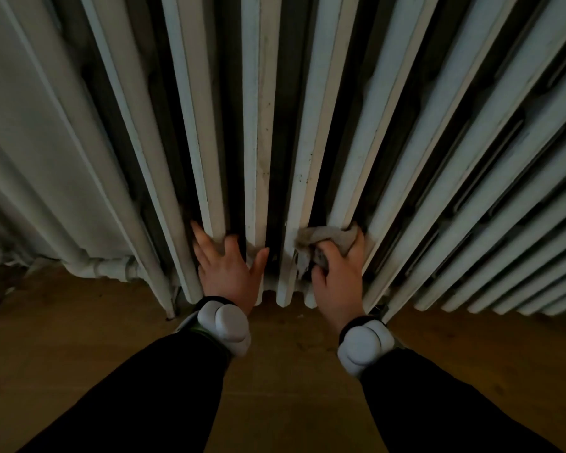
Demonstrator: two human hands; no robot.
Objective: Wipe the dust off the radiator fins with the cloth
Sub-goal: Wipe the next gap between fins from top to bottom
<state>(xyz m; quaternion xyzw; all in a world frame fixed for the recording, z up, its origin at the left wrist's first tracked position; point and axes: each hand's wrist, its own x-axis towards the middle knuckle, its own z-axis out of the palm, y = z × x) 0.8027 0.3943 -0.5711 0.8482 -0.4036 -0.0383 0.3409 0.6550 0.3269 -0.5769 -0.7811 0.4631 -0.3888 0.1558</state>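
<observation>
Right hand (339, 282) grips bunched grey-beige cloth (321, 245) against white cast-iron radiator fins (258, 125), speckled above it. Left hand (226, 266) spread, fingers resting on fins beside.

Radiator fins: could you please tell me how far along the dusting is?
None of the fins looks plainly finished. In hand: the right hand grips the cloth low against one, the left hand rests beside it. Left: dark specks dot the middle ones higher up.

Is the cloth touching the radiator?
Touching. The head view shows the cloth, gripped by the right hand, pressed across the radiator fins with no gap.
</observation>
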